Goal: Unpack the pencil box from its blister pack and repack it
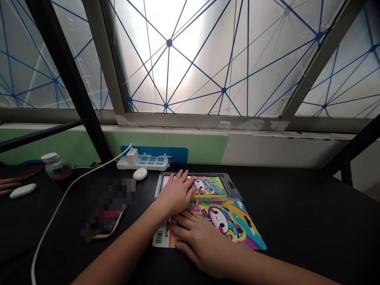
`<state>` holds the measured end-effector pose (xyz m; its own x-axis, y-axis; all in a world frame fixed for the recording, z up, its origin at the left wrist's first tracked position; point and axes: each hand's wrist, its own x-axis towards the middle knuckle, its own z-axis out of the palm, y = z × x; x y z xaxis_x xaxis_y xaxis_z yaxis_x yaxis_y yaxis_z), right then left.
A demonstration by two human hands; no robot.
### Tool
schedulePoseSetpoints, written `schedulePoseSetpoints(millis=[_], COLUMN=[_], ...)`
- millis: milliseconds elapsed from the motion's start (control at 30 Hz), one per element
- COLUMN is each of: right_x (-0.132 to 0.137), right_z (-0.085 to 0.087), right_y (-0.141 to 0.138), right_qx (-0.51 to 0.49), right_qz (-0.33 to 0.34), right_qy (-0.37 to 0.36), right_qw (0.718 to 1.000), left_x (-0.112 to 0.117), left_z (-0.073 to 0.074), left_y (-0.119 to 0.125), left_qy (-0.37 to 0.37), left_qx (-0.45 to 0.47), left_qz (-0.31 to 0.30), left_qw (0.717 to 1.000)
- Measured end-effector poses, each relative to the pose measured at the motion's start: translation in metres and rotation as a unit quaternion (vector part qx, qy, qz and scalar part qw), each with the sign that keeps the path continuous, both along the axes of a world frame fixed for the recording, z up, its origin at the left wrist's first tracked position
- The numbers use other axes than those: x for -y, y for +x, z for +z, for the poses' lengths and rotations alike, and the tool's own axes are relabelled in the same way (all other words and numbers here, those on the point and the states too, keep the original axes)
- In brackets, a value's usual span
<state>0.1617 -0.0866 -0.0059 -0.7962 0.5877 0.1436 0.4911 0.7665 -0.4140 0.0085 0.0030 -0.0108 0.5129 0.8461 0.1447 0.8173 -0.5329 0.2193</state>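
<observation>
A colourful printed card [249, 233] with a cartoon bear-like figure lies on the black table. Just behind it, and touching or very near its far edge, is a clear plastic tray [235, 194] holding a tin-like box [212, 186] with similar artwork. My left hand [177, 193] rests flat with spread fingers over the left part of the box and tray. Across the card's left side lies my right hand [202, 241], palm down and fingers extended. Parts of the card and box are hidden under my hands.
To the left are a phone [111, 221], partly blurred out, a white rounded case [140, 174], a power strip [145, 161] with a white cable [63, 198], and a bottle [57, 168]. Another person's hand [8, 186] is at the far left beside a white object [23, 190].
</observation>
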Motion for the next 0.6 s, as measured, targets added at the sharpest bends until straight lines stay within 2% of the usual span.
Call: schedulePoseSetpoints(millis=[200, 300, 400, 467, 500, 600], right_x=[-0.007, -0.026, -0.058, -0.081, -0.091, -0.113], right_z=[0.000, 0.002, 0.009, 0.014, 0.016, 0.021], right_y=[0.005, 0.020, 0.045, 0.065, 0.074, 0.093], right_qx=[-0.015, -0.048, -0.044, 0.024, 0.065, 0.106], right_qz=[0.029, 0.035, -0.076, -0.159, -0.173, -0.181], right_qy=[0.018, 0.081, 0.160, 0.154, 0.138, 0.107], right_qw=[0.999, 0.995, 0.983, 0.975, 0.973, 0.972], left_x=[0.000, 0.000, 0.001, 0.001, 0.001, 0.002], left_z=[-0.005, -0.005, -0.004, -0.004, -0.004, -0.003], left_y=[0.001, 0.001, 0.001, 0.001, 0.001, 0.001], left_qy=[0.010, 0.011, 0.012, 0.010, 0.008, 0.007], left_qx=[-0.002, -0.011, -0.023, -0.027, -0.028, -0.030], left_qz=[0.004, 0.004, 0.005, 0.004, 0.004, 0.009], left_qw=[1.000, 1.000, 1.000, 1.000, 1.000, 0.999])
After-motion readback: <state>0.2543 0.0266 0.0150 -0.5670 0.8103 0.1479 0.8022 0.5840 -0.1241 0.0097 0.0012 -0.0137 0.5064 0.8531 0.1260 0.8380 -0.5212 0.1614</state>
